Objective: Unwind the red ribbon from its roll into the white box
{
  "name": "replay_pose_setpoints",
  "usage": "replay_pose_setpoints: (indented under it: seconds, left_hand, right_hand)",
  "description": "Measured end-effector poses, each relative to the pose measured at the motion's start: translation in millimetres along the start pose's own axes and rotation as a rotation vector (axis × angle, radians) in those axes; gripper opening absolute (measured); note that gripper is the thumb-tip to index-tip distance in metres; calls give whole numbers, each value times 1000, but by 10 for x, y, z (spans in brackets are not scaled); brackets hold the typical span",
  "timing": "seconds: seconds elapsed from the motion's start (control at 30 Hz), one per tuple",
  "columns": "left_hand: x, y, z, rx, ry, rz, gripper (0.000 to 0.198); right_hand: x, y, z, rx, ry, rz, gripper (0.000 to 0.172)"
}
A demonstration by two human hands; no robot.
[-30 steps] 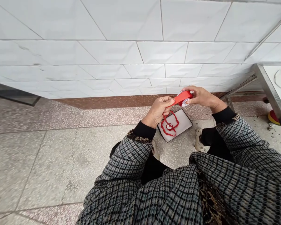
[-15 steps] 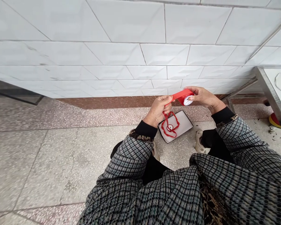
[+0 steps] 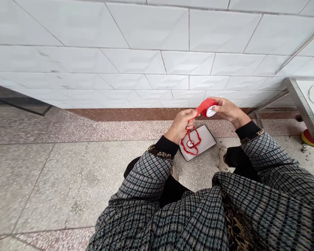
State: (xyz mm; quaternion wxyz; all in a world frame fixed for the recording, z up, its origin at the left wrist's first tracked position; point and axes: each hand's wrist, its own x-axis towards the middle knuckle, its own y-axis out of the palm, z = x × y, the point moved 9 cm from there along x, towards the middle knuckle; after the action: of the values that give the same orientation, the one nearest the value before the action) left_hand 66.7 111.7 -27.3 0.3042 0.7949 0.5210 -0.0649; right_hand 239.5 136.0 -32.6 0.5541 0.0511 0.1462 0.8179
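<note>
My right hand grips a roll of red ribbon with a white printed label on its side, thumb on the label. From the roll a short, wide strip of ribbon runs to my left hand, whose thumb and fingers pinch it. Thin red ribbon dangles in loops below my left hand. A small white disc with a red rim shows among the loops. Beneath, on the floor, lies a shallow dark-edged tray or box lid with a pale inside.
A white tiled wall with a brown skirting rises in front. At the right stands a metal-framed table. Under it sits a red and yellow object. My shoes flank the tray, and a dark panel is at the left.
My left hand has come a little to the right, nearer the roll. The strip between the hands is now shorter and more curved, and the roll's label faces me more.
</note>
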Motion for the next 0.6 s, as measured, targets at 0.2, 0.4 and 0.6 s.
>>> replay_pose_setpoints:
  seconds: [0.2, 0.4, 0.6]
  left_hand:
    - [33, 7, 25, 92, 64, -26, 40]
    - [70, 66, 80, 26, 118, -37, 40]
    - [71, 127, 192, -14, 68, -16, 44]
  right_hand:
    - [7, -126, -68, 70, -18, -44, 62]
    - [24, -76, -142, 129, 2, -63, 69]
    - [57, -54, -210, 165, -32, -83, 68]
